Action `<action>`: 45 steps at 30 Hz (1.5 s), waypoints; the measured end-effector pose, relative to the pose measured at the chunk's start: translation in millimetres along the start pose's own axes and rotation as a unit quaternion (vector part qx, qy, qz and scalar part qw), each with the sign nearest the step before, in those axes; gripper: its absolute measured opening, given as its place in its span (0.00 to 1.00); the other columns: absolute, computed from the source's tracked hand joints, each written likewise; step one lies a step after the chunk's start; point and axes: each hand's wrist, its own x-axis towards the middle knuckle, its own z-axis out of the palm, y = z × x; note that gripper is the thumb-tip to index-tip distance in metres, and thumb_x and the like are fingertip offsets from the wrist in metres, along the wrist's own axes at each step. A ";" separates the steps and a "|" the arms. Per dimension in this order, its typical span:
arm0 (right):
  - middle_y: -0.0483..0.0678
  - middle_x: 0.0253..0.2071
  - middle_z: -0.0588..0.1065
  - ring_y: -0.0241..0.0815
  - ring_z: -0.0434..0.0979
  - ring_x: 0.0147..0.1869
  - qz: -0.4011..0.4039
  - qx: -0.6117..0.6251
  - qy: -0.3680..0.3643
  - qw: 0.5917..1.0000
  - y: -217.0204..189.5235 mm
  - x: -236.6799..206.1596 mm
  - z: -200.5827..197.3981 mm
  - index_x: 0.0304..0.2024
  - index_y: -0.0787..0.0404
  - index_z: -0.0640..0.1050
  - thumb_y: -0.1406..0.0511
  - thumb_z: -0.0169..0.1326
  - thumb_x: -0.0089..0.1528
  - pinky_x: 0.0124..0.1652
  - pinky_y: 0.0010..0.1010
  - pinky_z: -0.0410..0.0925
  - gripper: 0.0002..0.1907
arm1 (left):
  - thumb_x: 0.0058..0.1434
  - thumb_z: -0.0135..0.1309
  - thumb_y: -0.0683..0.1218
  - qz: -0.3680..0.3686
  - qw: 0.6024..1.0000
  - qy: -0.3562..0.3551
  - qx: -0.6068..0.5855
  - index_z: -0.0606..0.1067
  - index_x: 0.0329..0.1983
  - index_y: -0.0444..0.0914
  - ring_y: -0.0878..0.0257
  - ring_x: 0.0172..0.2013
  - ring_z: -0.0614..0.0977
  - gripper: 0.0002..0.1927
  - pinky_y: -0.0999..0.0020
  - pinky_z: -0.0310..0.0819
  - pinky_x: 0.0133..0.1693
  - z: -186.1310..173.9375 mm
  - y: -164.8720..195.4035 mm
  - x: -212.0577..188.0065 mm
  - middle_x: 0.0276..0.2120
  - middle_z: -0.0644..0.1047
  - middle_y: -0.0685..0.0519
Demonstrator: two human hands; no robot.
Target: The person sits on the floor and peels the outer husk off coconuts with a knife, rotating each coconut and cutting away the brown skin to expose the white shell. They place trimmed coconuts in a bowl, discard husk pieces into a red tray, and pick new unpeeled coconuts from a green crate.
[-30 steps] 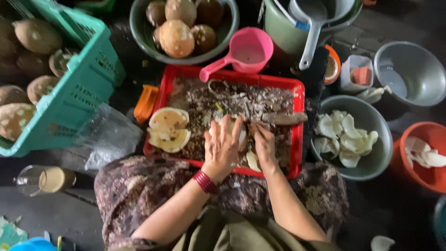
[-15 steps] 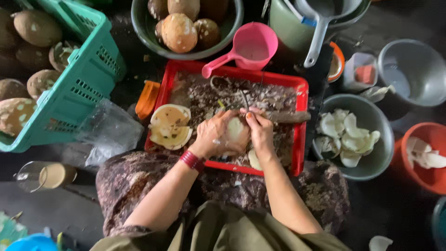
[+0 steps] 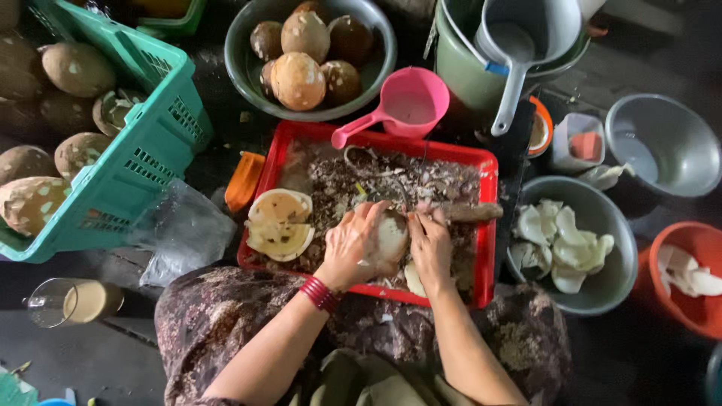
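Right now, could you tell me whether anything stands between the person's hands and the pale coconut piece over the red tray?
Nothing visible does: the left hand already cups the pale coconut piece, and the right hand touches its other side, above the red plastic tray.

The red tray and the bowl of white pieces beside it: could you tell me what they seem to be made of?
Red tray: likely moulded plastic, given its saturated uniform colour and rounded rim. Bowl of white pieces: apparently metal, with a dull grey sheen and thin rim.

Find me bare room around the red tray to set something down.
Little. Dark floor between the glass mug and clear bag is bare. Red tray is littered with scraps; left hand and right hand crowd its middle. Bowls ring the rest.
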 end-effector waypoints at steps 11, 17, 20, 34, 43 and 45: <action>0.51 0.50 0.78 0.39 0.77 0.52 0.187 0.218 -0.016 0.958 24.1 19.2 -0.3 0.46 0.64 0.81 0.64 0.55 0.64 0.52 0.32 0.69 0.12 | 0.32 0.72 0.47 -0.024 0.984 -0.028 0.175 0.64 0.67 0.42 0.43 0.55 0.71 0.54 0.45 0.74 0.49 -4.0 32.2 -3.5 0.60 0.68 0.43; 0.57 0.50 0.77 0.46 0.76 0.47 0.109 0.145 0.016 0.983 8.3 -17.8 -4.6 0.44 0.66 0.82 0.64 0.53 0.68 0.45 0.37 0.70 0.12 | 0.29 0.78 0.58 -0.100 0.992 -0.068 0.042 0.68 0.67 0.49 0.43 0.58 0.71 0.57 0.45 0.73 0.47 -10.7 15.6 0.5 0.62 0.66 0.42; 0.57 0.55 0.76 0.48 0.79 0.53 -0.195 -0.108 0.038 0.974 -24.2 -32.8 3.2 0.39 0.66 0.81 0.64 0.51 0.66 0.50 0.35 0.72 0.12 | 0.30 0.76 0.59 -0.086 0.995 -0.052 -0.003 0.68 0.66 0.46 0.43 0.53 0.76 0.56 0.46 0.74 0.48 -9.7 -3.6 8.1 0.55 0.73 0.43; 0.58 0.53 0.77 0.48 0.78 0.52 -0.144 -0.137 0.049 0.979 16.7 -3.7 11.0 0.38 0.62 0.83 0.63 0.55 0.66 0.48 0.35 0.72 0.09 | 0.40 0.74 0.54 -0.006 0.999 -0.008 -0.041 0.72 0.61 0.49 0.46 0.46 0.82 0.42 0.51 0.77 0.43 -6.7 -5.1 -0.5 0.48 0.76 0.48; 0.58 0.54 0.76 0.50 0.77 0.54 -0.206 -0.127 0.052 0.969 -12.4 -12.4 -0.5 0.37 0.64 0.84 0.62 0.55 0.66 0.48 0.36 0.70 0.13 | 0.34 0.74 0.53 -0.005 1.000 -0.017 0.019 0.68 0.62 0.51 0.40 0.47 0.76 0.48 0.45 0.76 0.40 7.4 -6.0 0.9 0.52 0.71 0.45; 0.53 0.59 0.76 0.42 0.78 0.47 -0.097 -0.157 0.032 0.982 -15.8 -20.1 2.8 0.39 0.63 0.84 0.60 0.53 0.67 0.45 0.33 0.70 0.13 | 0.46 0.69 0.47 0.005 0.999 0.014 0.048 0.67 0.69 0.49 0.44 0.51 0.78 0.44 0.46 0.76 0.43 9.6 -8.4 0.3 0.56 0.72 0.47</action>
